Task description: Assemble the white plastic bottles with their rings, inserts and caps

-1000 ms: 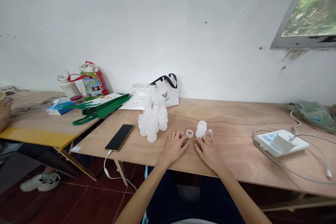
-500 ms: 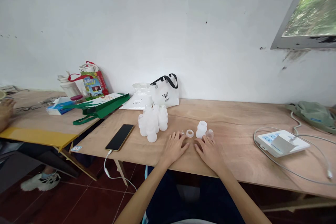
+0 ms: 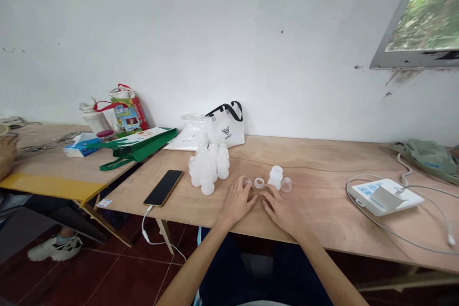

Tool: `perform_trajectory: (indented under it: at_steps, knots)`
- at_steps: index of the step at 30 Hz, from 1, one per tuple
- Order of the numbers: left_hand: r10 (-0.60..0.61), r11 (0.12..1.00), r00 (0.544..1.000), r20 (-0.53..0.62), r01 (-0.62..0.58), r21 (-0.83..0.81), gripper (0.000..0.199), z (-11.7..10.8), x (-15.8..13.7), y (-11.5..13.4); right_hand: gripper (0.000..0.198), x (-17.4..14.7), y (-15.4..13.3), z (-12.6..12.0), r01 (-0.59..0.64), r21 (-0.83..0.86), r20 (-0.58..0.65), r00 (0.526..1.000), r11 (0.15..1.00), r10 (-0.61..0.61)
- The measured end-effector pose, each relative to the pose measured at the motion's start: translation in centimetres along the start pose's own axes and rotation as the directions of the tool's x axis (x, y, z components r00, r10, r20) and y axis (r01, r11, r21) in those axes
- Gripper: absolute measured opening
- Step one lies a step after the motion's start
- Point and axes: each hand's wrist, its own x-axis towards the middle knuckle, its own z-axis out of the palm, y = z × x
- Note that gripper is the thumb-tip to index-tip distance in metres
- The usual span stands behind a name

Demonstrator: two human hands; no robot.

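On the wooden table my left hand (image 3: 237, 202) lies with fingers spread, their tips beside a small clear nipple-like piece (image 3: 247, 181). A translucent ring (image 3: 259, 182) sits between my two hands. My right hand (image 3: 281, 208) rests with fingers apart, its tips close to the ring and in front of a small white bottle (image 3: 276, 177). Just right of that bottle is a clear dome-shaped cap (image 3: 286, 184). Several white bottles with clear tops (image 3: 208, 167) stand in a cluster left of my left hand.
A phone (image 3: 163, 188) with a white cable lies at the left. Behind the cluster are a white bag (image 3: 226, 128) and a plastic packet (image 3: 188, 138). A green bag (image 3: 143, 149) overlaps the left table. A white box (image 3: 385, 196) with cables sits right. Another person's hand (image 3: 7, 155) shows far left.
My right hand has shifted left toward the ring, uncovering more of the clear cap. My left fingers have moved slightly, and more of the clear piece beside them shows.
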Motion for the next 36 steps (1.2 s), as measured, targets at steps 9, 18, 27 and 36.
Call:
perform_trajectory:
  at_steps: [9, 18, 27, 36]
  knots:
    - [0.001, 0.996, 1.0, -0.02, -0.003, -0.09, 0.029, 0.5, 0.1, -0.4, 0.045, 0.5, -0.2, 0.1, 0.027, -0.048, 0.006, 1.0, 0.998, -0.026]
    - [-0.051, 0.964, 0.99, -0.135, 0.013, -0.264, 0.014, 0.6, 0.4, -1.0, 0.042, 0.3, -0.3, 0.9, -0.048, 0.03, -0.058, 0.997, 0.998, 0.05]
    - [-0.092, 0.878, 0.988, -0.125, 0.021, -0.478, 0.023, 0.1, 0.4, -0.2, 0.035, 0.8, 0.0, 0.2, -0.223, 0.613, -0.092, 0.933, 0.758, 0.349]
    - [0.104, 0.864, 0.992, -0.076, -0.128, -0.487, 0.029, -0.9, -0.2, 0.6, 0.052, 1.5, -2.2, 0.6, -0.224, 0.964, 0.125, 0.855, 0.141, 0.503]
